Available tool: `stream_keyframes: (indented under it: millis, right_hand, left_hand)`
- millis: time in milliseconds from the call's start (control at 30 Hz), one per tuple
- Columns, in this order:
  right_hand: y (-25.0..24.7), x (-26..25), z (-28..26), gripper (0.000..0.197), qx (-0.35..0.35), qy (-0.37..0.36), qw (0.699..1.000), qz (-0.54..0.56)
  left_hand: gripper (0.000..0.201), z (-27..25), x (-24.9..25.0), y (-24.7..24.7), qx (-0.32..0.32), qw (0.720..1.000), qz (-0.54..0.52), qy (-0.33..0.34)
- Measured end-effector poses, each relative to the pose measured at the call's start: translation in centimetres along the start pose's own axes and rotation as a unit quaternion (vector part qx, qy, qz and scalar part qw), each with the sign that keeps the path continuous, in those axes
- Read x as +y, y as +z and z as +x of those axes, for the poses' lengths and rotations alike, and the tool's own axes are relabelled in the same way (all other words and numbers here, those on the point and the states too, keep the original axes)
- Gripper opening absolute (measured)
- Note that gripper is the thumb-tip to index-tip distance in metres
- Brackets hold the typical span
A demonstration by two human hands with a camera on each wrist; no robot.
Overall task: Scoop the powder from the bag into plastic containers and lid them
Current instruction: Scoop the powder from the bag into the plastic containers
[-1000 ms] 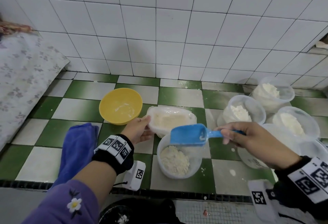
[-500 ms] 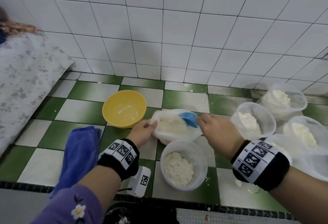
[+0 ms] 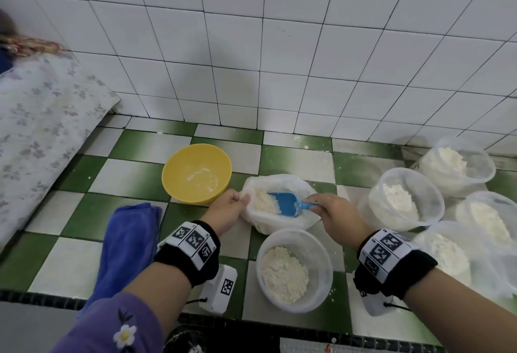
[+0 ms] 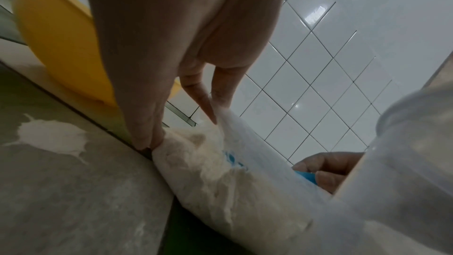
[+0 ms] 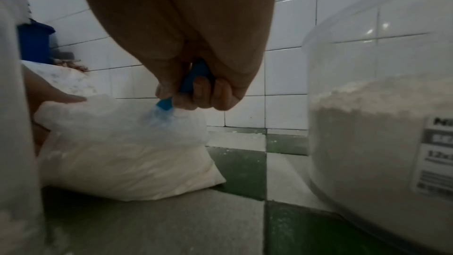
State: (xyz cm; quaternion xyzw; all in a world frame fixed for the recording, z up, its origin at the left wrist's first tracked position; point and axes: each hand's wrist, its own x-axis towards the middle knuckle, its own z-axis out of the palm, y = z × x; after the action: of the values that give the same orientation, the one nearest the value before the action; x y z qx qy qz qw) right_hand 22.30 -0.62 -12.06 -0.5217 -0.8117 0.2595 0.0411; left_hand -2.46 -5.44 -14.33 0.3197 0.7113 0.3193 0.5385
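Right hand around scoop handle

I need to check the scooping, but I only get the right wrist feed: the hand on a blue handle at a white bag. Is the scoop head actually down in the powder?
Observer: Yes. In the head view the blue scoop sits inside the bag, on the powder.
Operator: Is the other hand holding the bag open?
Observer: The left hand pinches the bag's left rim; the left wrist view shows its fingertips on the plastic.
Operator: Where does the powder go?
Observer: An open, partly filled container stands just in front of the bag.
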Motion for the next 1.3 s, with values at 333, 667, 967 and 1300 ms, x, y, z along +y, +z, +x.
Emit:
stream_keyframes:
  millis: [333,667,967,1300]
  right_hand:
    - [1.3,-0.4,1.2,0.022,-0.04,0.052,0.98,0.188]
    - [1.1,1.4,-0.4,0.024,-0.03,0.088,0.951,0.296]
    - [-1.6,1.6,-2.4,0.024,-0.011,0.087,0.961,0.262]
    - [-6.3,-0.6,-6.3,0.026,0.016,0.056,0.955,0.292]
  left_hand:
    - [0.023,0.3,0.3,0.4,-0.042,0.996,-0.074,-0.041]
    - [0.026,-0.1,-0.2,0.5,-0.012,0.998,-0.051,-0.02]
    - [0.026,-0.6,-0.2,0.5,-0.003,0.998,-0.056,-0.01]
    - [0.026,-1.2,0.1,0.4,0.005,0.998,-0.055,-0.018]
